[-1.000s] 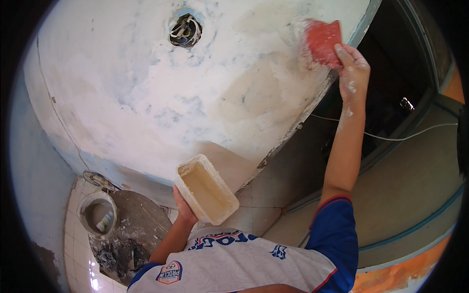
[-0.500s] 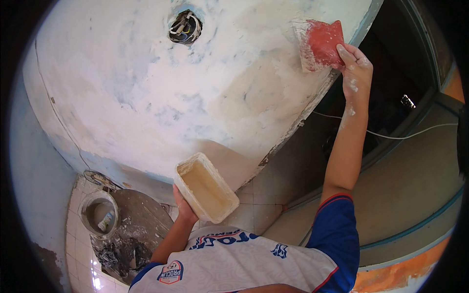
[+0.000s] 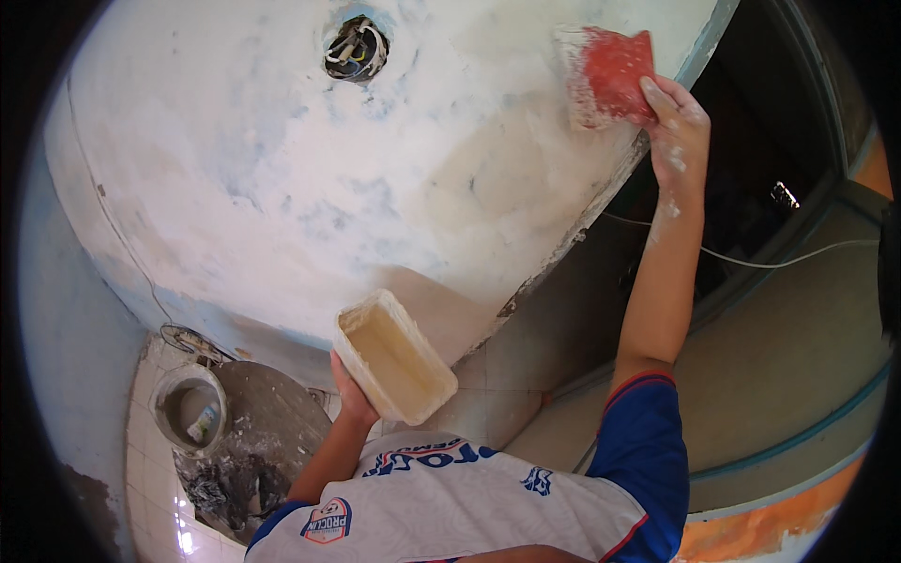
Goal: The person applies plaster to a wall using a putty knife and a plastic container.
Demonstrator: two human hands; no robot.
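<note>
My right hand (image 3: pixel 674 122) grips a red flat putty spreader (image 3: pixel 615 73), its pale, putty-smeared edge against the patchy white wall (image 3: pixel 244 159), close to the wall's right edge. White smears mark my fingers and wrist. Lower in the view, my left hand (image 3: pixel 353 387) holds a rectangular plastic tub (image 3: pixel 394 356) by its left side, with beige material coating its inside. A round hole with loose wires (image 3: pixel 357 49) sits in the wall, left of the spreader.
A dark opening with a frame (image 3: pixel 741 122) is at the right, crossed by a white cable (image 3: pixel 770 264). Bottom left, a bucket (image 3: pixel 171 394) with cloudy liquid stands on a dirty round surface (image 3: pixel 267 403) beside crumpled black plastic (image 3: pixel 225 483). Tiled floor (image 3: pixel 141 450) borders it.
The spreader and my right hand have shifted slightly on the wall, ending a little higher and further left. My left hand and the tub have risen very slightly.
</note>
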